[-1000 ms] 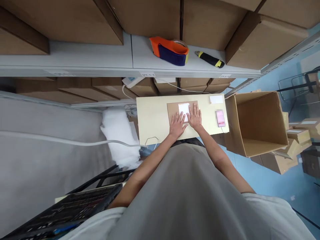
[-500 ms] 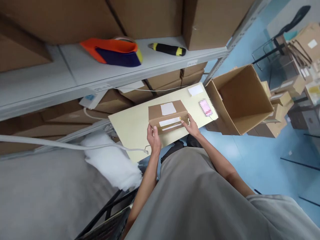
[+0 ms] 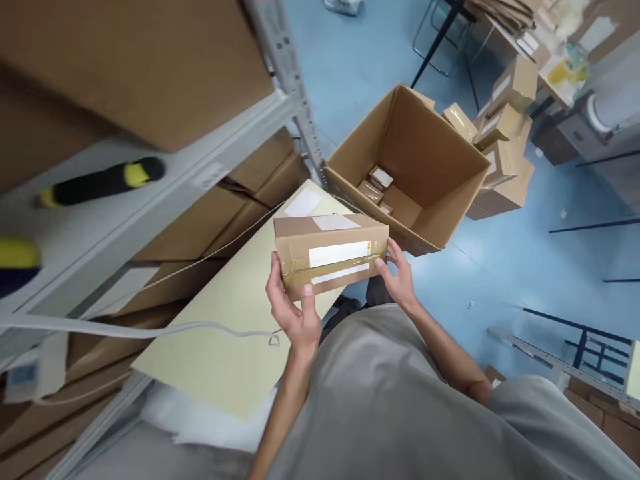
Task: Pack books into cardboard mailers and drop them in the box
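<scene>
"Which edges do I watch first?"

"On my feed, the near rim of the large open carton [image 3: 435, 143], just past the right end of the taped cardboard box [image 3: 300, 255]. I can't judge the gap in depth. The carton's left corner sits close by the perforated shelf post [image 3: 296, 80]. Further left, the shelf [image 3: 245, 157] runs slantwise, a black-and-yellow utility knife [image 3: 103, 183] lying on it."

"And room?"

"I see the most over the blue floor [image 3: 467, 287] to the right of the carton. The carton's mouth is wide too, with small boxes [image 3: 381, 177] gathered toward its left corner. A pale cable [image 3: 200, 327] crosses above the yellow tabletop [image 3: 220, 367] and ends near the left wrist, so I mind that side."

"Where is the box, and how are the fingers?"

"Held up over the far end of the tabletop. The left hand [image 3: 295, 310] is clamped on its left end, thumb at the lower front edge; the right hand [image 3: 399, 275] grips the right end, thumb on the front."

"How does it look to you?"

"Brown and closed, slightly tilted, with glossy tape along the front. I see one white label on top and two white strips in front, the upper one marked yellow at its right end."
</scene>
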Demonstrator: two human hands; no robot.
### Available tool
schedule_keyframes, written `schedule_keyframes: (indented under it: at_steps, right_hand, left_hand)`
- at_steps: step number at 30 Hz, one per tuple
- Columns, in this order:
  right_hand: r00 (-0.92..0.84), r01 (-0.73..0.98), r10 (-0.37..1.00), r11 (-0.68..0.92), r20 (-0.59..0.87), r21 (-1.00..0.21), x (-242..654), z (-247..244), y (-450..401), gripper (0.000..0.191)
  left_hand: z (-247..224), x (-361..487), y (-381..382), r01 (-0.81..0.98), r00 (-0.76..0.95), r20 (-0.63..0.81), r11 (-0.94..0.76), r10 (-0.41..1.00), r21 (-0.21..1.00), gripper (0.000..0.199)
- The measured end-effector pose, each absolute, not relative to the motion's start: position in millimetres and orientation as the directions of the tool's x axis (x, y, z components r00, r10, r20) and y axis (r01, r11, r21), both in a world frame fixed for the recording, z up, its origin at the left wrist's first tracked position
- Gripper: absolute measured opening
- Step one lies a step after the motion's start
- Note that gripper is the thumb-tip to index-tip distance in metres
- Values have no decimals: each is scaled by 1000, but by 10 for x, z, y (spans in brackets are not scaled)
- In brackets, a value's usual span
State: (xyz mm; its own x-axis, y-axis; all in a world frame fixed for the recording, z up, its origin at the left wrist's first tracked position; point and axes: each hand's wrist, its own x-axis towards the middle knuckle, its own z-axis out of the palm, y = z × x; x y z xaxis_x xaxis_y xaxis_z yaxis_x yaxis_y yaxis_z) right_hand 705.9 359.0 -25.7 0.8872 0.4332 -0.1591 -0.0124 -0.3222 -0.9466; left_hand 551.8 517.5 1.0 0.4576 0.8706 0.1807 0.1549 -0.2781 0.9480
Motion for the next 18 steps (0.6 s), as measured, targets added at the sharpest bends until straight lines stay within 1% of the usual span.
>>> schedule_keyframes:
  at_steps: [3, 5, 7, 9, 11, 13, 16, 18]
  right_hand:
    - [934, -54, 327, -279, -147, -959, 7684, -338, 3556, 90]
    - [951, -85, 266, -263, -157, -961, 8183, -447, 3509, 91]
    - [964, -126, 190, -293, -187, -948, 8708, -609, 3413, 88]
    - [969, -186, 81, -383, -234, -905, 9222, -823, 3270, 80]
    - [964, -250, -39, -481, -264, -840, 9703, -1075, 3099, 72]
    - [960, -276, -116, -548, -255, -790, 10134, -1340, 2921, 65]
    - [968, -249, -160, -662, -191, -707, 10658, -1696, 2683, 63]
    - [971, -236, -162, -756, -176, -611, 10923, -1890, 2575, 63]
  left_hand:
    - [146, 6235, 5128, 137, 574, 229, -367, 786, 920, 82]
    - [203, 6777, 5091, 144, 650, 212, -392, 730, 909, 85]
    - [211, 7359, 5024, 180, 728, 139, -382, 672, 906, 89]
    - [117, 7960, 4916, 212, 790, 38, -330, 612, 920, 85]
    - [-118, 8536, 4770, 253, 811, -63, -252, 582, 934, 75]
    - [-488, 9040, 4611, 323, 795, -177, -158, 580, 933, 72]
    - [-1174, 9606, 4419, 466, 735, -401, 22, 546, 884, 76]
    - [-1635, 9852, 4359, 590, 670, -577, 137, 467, 796, 75]
